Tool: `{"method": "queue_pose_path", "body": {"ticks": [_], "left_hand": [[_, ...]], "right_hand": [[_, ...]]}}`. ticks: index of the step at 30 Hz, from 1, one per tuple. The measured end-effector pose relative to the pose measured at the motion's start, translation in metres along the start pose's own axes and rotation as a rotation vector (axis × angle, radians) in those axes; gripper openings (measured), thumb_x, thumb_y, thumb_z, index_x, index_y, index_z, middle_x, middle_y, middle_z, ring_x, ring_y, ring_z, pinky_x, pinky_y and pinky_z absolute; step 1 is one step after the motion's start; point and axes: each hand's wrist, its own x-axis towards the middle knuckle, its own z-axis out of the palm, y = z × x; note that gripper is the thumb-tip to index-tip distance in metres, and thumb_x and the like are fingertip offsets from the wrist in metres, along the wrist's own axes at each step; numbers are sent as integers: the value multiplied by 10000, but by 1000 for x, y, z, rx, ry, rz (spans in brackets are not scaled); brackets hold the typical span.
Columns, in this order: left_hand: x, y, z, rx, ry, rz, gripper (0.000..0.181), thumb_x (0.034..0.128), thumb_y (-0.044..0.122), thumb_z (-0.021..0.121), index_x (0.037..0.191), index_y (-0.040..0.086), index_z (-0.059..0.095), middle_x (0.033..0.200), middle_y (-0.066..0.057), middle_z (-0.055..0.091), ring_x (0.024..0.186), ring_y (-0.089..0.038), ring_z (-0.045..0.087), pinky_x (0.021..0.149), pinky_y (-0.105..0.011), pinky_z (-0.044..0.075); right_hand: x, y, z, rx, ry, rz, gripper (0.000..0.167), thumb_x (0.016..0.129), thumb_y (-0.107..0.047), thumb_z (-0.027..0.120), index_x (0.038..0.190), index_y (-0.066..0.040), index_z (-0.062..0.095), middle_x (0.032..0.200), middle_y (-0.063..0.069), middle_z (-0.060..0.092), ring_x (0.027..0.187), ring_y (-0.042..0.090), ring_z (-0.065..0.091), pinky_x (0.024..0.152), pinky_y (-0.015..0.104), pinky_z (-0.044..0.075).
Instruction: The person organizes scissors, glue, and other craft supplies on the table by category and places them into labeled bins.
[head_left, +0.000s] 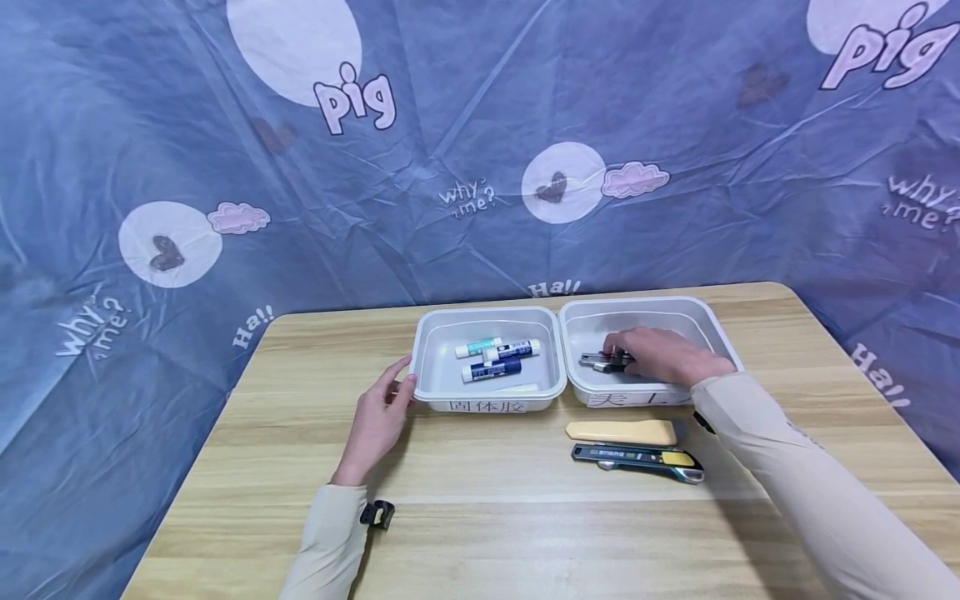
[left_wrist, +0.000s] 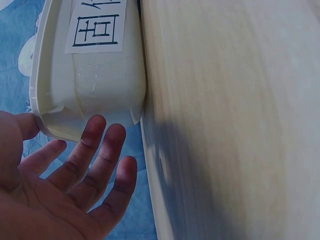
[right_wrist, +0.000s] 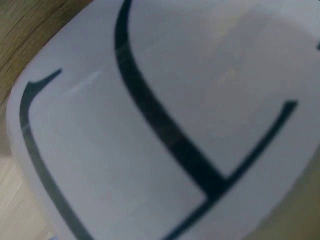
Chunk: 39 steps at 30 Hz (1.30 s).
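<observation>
At the left tray's (head_left: 489,398) left corner is my left hand (head_left: 381,422); in the left wrist view the thumb of this hand (left_wrist: 70,185) touches the rim of the tray (left_wrist: 107,82) and the other fingers are spread, slightly bent. My right hand (head_left: 670,354) reaches down into the right tray (head_left: 576,387), fingers curled onto a dark utility knife (head_left: 596,360) lying at its bottom; the fingertips are partly hidden. Only the paper label (right_wrist: 165,125) of a tray fills the right wrist view, so the right hand is out of sight there.
Several glue sticks (head_left: 491,369) lie inside the left tray. In front of the right tray, a yellow cutter (head_left: 622,431) and a dark green and yellow utility knife (head_left: 637,460) lie on the wooden table (head_left: 480,542). A blue printed cloth (head_left: 420,125) hangs behind.
</observation>
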Motion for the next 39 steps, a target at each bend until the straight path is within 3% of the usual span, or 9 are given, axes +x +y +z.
{"method": "queue_pose_path", "body": {"ticks": [8,22,39], "left_hand": [[0,1,0,-2,-3,-6,448,1079,339,524,1500,186,527,977,-122,725,909,-299,683,777,-341,512],[0,2,0,7,0,-2,448,1079,347,522,1497,185,529,978,-118,731,916,-290,689,787,-344,515],[-1,0,0,-8,0,-19,455,1074,348,535,1494,173,531,989,-124,725,908,-287,686,773,-328,513]], "right_hand": [[-1,0,-2,0,28,3,203,873,10,739,1016,-134,728,950,15,717,838,193,654,777,472,542],[-16,-1,-17,-6,170,-15,192,900,-32,728,1091,-50,719,986,62,726,902,245,685,813,476,540],[-37,-16,-23,-56,330,-43,170,915,-45,715,1084,-63,721,938,19,713,879,231,695,768,469,544]]}}
